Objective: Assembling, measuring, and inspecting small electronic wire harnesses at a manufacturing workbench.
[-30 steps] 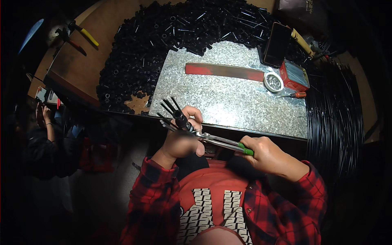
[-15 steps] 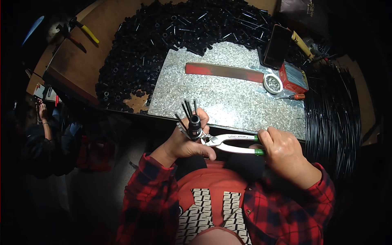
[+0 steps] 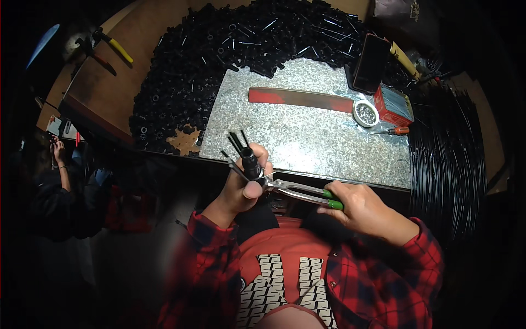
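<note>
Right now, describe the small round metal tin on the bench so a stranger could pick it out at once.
Start at the speckled grey metal sheet covering the wooden workbench. Follow the long red flat bar lying across it to its right end, where the small round metal tin sits beside a red box. It is the only round, open, silvery container there.

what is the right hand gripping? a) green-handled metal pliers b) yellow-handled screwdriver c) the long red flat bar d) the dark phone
a: the right hand closes round the green-handled metal pliers, whose nose reaches the small black cylindrical part with thin black wires held in the left hand.
</note>
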Motion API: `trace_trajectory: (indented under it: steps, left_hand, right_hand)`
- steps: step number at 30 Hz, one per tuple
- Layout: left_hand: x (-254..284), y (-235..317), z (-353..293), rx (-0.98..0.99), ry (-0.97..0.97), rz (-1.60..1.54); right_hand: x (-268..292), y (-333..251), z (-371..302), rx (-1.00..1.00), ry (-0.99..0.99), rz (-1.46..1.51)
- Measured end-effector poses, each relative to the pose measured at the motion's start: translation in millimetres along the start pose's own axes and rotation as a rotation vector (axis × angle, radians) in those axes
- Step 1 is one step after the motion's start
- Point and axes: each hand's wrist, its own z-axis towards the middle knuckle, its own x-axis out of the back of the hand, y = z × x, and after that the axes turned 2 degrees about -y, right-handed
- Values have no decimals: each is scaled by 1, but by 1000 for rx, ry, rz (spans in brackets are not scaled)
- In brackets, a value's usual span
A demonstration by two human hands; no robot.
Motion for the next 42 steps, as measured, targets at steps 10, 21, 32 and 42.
trace_trajectory:
  steps: [10,21,32,42]
  left_hand:
    - [8,8,-7,-93,-48,42]
    - [3,5,-16,-27,-23,212]
    - [0,3,-19,-6,-32,231]
    - [-3,7,-16,2,2,76]
  right_hand:
    - [-18,1,-3,-172,264,397]
    - [-32,13,-10,-164,395,700]
    - [-29,15,-8,-91,521,710]
    - [13,0,6,121,769,-785]
